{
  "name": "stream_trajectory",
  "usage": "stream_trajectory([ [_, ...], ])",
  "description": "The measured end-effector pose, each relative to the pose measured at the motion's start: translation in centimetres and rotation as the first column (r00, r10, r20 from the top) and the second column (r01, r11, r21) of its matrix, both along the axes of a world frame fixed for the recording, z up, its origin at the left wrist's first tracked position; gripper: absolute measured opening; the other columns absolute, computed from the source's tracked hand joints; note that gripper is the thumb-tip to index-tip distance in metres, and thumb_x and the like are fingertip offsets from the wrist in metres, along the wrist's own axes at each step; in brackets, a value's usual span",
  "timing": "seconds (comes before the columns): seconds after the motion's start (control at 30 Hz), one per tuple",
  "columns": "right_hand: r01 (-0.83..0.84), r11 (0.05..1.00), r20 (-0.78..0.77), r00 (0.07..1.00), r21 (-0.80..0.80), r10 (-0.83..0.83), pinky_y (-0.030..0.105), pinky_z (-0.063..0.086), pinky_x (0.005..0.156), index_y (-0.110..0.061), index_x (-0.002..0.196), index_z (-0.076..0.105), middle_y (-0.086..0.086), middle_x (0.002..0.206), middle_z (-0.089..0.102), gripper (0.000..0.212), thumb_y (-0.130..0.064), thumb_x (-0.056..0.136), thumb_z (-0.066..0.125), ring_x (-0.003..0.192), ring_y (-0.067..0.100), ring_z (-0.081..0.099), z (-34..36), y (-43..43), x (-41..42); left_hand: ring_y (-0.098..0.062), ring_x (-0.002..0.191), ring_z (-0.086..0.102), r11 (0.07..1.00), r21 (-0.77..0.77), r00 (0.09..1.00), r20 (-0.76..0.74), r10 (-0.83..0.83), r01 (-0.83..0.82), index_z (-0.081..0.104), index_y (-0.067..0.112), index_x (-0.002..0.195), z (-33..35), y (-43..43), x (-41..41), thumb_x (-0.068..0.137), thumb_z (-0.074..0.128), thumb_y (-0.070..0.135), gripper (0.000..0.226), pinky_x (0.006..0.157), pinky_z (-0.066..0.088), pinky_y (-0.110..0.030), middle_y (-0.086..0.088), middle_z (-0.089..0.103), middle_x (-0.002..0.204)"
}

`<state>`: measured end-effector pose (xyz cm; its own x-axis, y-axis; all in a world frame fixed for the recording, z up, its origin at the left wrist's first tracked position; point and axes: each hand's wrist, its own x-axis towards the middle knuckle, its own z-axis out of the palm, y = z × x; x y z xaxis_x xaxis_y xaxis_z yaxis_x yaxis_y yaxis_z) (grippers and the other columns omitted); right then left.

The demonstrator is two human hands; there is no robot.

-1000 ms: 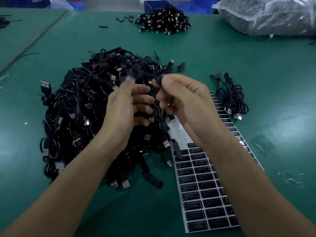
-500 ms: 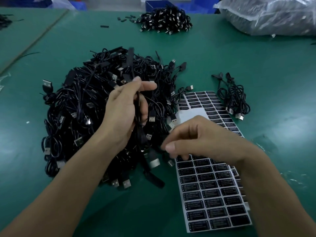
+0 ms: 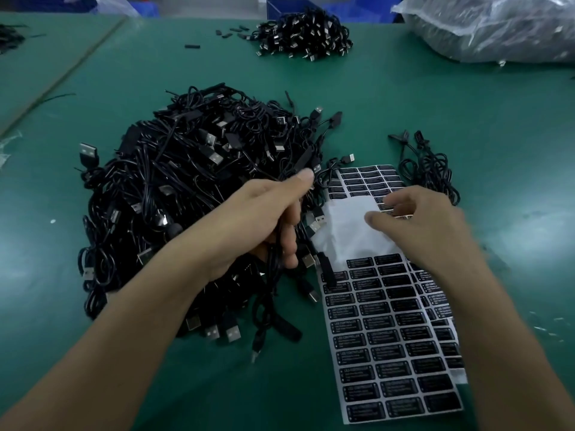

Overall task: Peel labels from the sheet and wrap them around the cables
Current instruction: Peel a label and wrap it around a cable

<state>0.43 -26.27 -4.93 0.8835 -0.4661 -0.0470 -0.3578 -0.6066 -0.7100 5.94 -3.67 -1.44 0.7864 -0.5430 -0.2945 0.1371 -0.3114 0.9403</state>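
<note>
A single wide-angle view from the person's head looks forward and steeply down onto the green desk (image 3: 435, 119) — close over the left hand (image 3: 261, 219) and right hand (image 3: 426, 231) at mid-frame, with blue bins (image 3: 286, 7) at the desk's far side just inside the top edge.

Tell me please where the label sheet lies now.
In the head view the label sheet lies on the green table, just right of the big cable pile, under the right hand at its upper part.
</note>
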Motion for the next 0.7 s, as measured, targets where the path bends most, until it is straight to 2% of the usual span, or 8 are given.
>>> stream_trajectory([
  [0.1, -0.027, 1.000, -0.066, 0.997, -0.016, 0.026, 0.027, 0.041, 0.065, -0.026, 0.123, 0.057, -0.002, 0.107, 0.060, 0.056, -0.045, 0.076, 0.082, 0.086, 0.004, 0.056, 0.3, 0.3, -0.2, -0.018, 0.043, 0.060, 0.998, -0.025, 0.998, 0.028, 0.053, -0.052, 0.072, 0.018, 0.077, -0.4, -0.3, 0.1, 0.101, 0.027, 0.063, 0.067, 0.046, 0.049, -0.023, -0.003, 0.048, 0.044],
  [0.17, -0.029, 0.999, -0.097, 0.995, 0.034, 0.033, 0.033, 0.045, 0.073, -0.028, 0.133, 0.051, 0.001, 0.114, 0.059, 0.072, -0.042, 0.072, 0.087, 0.093, 0.014, 0.058, 0.3, 0.4, -0.2, -0.015, 0.037, 0.053, 0.997, -0.052, 0.996, 0.066, 0.066, -0.063, 0.076, 0.029, 0.093, -0.6, -0.3, 0.1, 0.103, 0.025, 0.060, 0.061, 0.045, 0.048, -0.021, 0.000, 0.041, 0.041],
  [0.27, -0.009, 0.980, -0.086, 0.996, 0.200, 0.027, 0.030, 0.045, 0.065, -0.032, 0.137, 0.047, 0.001, 0.110, 0.063, 0.084, -0.030, 0.065, 0.091, 0.094, 0.016, 0.062, 0.3, 0.1, -0.1, -0.012, 0.036, 0.049, 0.992, -0.116, 0.993, 0.101, 0.060, -0.048, 0.074, 0.031, 0.109, -0.8, -0.4, 0.0, 0.107, 0.035, 0.044, 0.042, 0.044, 0.044, -0.020, 0.002, 0.040, 0.042],
  [0.33, -0.030, 0.954, -0.098, 0.993, 0.299, 0.062, 0.030, 0.045, 0.067, -0.035, 0.134, 0.048, 0.001, 0.106, 0.067, 0.083, -0.025, 0.064, 0.091, 0.091, 0.016, 0.066, 0.3, -0.2, -0.2, -0.011, 0.044, 0.057, 0.989, -0.143, 0.992, 0.109, 0.056, -0.040, 0.075, 0.026, 0.105, -0.9, -0.6, 0.0, 0.107, 0.043, 0.031, 0.032, 0.045, 0.046, -0.020, 0.001, 0.052, 0.048],
  [0.43, -0.153, 0.935, -0.132, 0.970, 0.320, 0.204, 0.030, 0.050, 0.075, -0.040, 0.136, 0.047, -0.002, 0.111, 0.070, 0.085, -0.021, 0.065, 0.090, 0.090, 0.015, 0.070, 0.4, -0.3, -0.5, -0.009, 0.049, 0.060, 0.986, -0.158, 0.993, 0.091, 0.070, -0.055, 0.072, 0.018, 0.096, -1.1, -1.0, -0.1, 0.107, 0.045, 0.020, 0.028, 0.043, 0.045, -0.018, 0.004, 0.065, 0.062],
  [0.53, -0.210, 0.917, -0.084, 0.964, 0.339, 0.251, 0.028, 0.051, 0.076, -0.040, 0.142, 0.043, -0.003, 0.116, 0.070, 0.091, -0.011, 0.069, 0.088, 0.086, 0.012, 0.073, 0.4, -0.5, -0.7, -0.007, 0.042, 0.041, 0.975, -0.175, 0.989, 0.035, 0.144, -0.135, 0.064, 0.014, 0.085, -1.3, -1.4, -0.3, 0.105, 0.041, 0.016, 0.031, 0.037, 0.030, -0.017, 0.006, 0.051, 0.055],
  [0.6, -0.198, 0.903, -0.036, 0.973, 0.380, 0.229, 0.028, 0.050, 0.080, -0.036, 0.145, 0.041, -0.001, 0.116, 0.072, 0.091, -0.006, 0.072, 0.086, 0.086, 0.011, 0.074, 0.5, -1.0, -0.8, -0.008, 0.044, 0.027, 0.960, -0.209, 0.982, -0.010, 0.189, -0.187, 0.056, 0.017, 0.077, -1.4, -1.6, -0.3, 0.105, 0.042, 0.022, 0.032, 0.037, 0.019, -0.018, 0.007, 0.037, 0.054],
  [0.7, -0.207, 0.818, 0.068, 0.977, 0.537, 0.202, 0.042, 0.055, 0.089, -0.033, 0.142, 0.046, 0.006, 0.104, 0.078, 0.083, -0.002, 0.073, 0.081, 0.091, 0.023, 0.076, 0.5, -1.9, -1.2, -0.009, 0.048, 0.020, 0.953, -0.212, 0.974, 0.016, 0.226, -0.217, 0.041, 0.022, 0.074, -1.6, -1.6, -0.3, 0.107, 0.042, 0.037, 0.036, 0.039, 0.017, -0.020, 0.009, 0.031, 0.055],
])
